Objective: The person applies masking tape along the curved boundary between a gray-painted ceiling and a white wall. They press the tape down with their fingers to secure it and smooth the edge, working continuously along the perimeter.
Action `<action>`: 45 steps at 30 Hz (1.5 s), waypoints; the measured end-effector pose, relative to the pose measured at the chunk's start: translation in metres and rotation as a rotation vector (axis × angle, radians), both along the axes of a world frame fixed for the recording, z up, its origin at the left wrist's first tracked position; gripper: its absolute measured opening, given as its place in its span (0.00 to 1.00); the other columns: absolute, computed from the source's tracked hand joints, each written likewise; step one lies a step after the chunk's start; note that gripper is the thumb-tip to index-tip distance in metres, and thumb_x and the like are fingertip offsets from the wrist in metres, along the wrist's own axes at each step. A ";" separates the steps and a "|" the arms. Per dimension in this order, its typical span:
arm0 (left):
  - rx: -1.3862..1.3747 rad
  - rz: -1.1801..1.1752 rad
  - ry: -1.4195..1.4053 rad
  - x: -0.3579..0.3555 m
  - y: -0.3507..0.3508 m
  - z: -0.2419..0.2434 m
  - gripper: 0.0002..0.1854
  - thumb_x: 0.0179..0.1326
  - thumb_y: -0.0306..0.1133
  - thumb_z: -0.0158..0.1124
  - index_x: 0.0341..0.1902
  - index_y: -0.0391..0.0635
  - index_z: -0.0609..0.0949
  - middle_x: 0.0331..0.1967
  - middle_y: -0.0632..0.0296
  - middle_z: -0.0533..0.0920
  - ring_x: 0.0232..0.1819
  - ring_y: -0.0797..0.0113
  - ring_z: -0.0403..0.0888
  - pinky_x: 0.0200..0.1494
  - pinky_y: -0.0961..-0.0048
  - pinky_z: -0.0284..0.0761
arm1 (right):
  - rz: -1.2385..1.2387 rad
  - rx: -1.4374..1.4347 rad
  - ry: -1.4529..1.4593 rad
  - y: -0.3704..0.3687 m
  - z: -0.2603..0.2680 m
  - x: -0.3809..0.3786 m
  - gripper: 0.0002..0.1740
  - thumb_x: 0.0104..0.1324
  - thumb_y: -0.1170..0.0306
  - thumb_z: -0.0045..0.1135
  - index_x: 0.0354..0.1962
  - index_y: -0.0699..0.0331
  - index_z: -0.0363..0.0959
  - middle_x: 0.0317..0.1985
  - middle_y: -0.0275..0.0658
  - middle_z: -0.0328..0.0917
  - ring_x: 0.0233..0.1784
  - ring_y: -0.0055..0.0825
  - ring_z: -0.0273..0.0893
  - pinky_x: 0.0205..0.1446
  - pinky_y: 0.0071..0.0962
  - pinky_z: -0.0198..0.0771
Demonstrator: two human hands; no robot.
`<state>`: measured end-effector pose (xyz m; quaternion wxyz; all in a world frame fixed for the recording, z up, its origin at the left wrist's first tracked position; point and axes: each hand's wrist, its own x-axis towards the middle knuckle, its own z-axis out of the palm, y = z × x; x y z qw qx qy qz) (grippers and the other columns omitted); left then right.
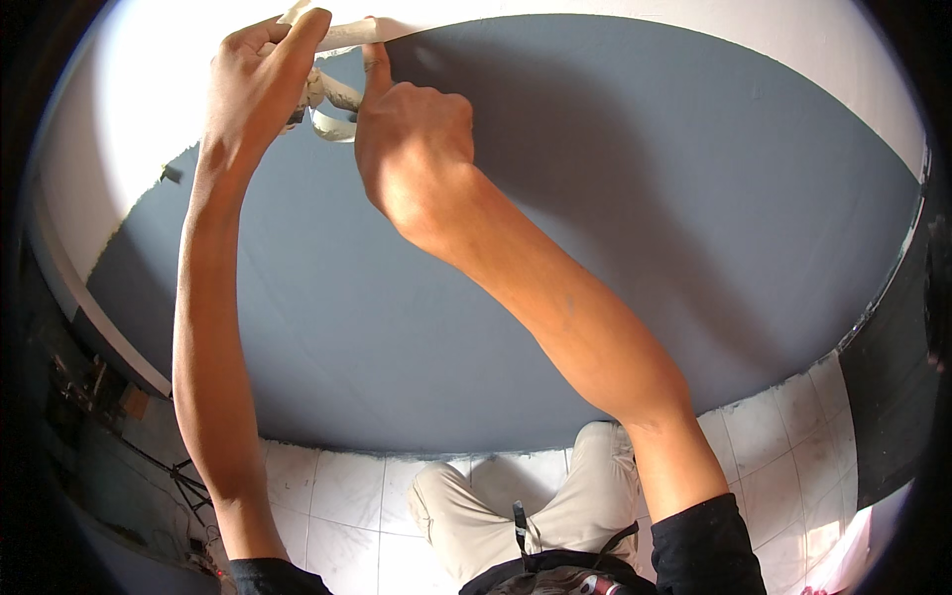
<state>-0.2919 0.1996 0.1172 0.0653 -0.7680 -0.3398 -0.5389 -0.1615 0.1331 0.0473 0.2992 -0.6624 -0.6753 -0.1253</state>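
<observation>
A wall painted blue-grey (pixel 446 312) below and white (pixel 744 30) above stands before me. My left hand (pixel 260 74) grips a strip of pale masking tape (pixel 349 35) at the border between the two colours. The extended index finger of my right hand (pixel 416 126) touches the strip near its right end, with the other fingers curled. Below my left hand hang curled, paint-marked pieces of tape (pixel 335 128), partly hidden by both hands.
White floor tiles (pixel 342 491) meet the wall's lower edge around my knees. A black tripod (pixel 186 476) stands on the floor at lower left, near cables. A dark panel (pixel 892 401) is at the right. A small tape scrap (pixel 169 174) sticks out at the left paint border.
</observation>
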 end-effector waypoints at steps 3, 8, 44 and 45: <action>0.006 0.005 0.031 -0.011 0.006 0.002 0.29 0.68 0.57 0.61 0.41 0.37 0.86 0.19 0.66 0.77 0.20 0.77 0.75 0.20 0.76 0.71 | 0.012 -0.011 0.013 -0.002 0.001 -0.004 0.56 0.60 0.81 0.60 0.79 0.79 0.34 0.30 0.44 0.85 0.30 0.33 0.87 0.34 0.34 0.80; -0.012 0.003 0.006 -0.012 -0.008 0.003 0.29 0.68 0.58 0.60 0.41 0.38 0.86 0.20 0.66 0.77 0.21 0.76 0.76 0.21 0.75 0.73 | 0.008 0.000 0.005 -0.001 0.001 -0.007 0.56 0.60 0.81 0.60 0.79 0.79 0.35 0.30 0.44 0.85 0.31 0.35 0.87 0.38 0.35 0.80; 0.008 0.044 -0.051 -0.054 -0.017 0.005 0.29 0.62 0.62 0.57 0.41 0.45 0.83 0.22 0.63 0.75 0.24 0.75 0.76 0.24 0.72 0.75 | 0.016 0.015 -0.009 0.008 0.006 -0.033 0.60 0.54 0.83 0.57 0.78 0.81 0.30 0.29 0.46 0.85 0.30 0.35 0.86 0.37 0.34 0.81; 0.014 0.052 -0.051 -0.057 -0.015 0.006 0.29 0.62 0.62 0.57 0.41 0.45 0.83 0.22 0.63 0.75 0.24 0.75 0.76 0.24 0.72 0.75 | 0.008 0.044 -0.011 0.012 0.005 -0.034 0.60 0.54 0.83 0.57 0.78 0.81 0.30 0.29 0.46 0.85 0.29 0.36 0.86 0.37 0.34 0.81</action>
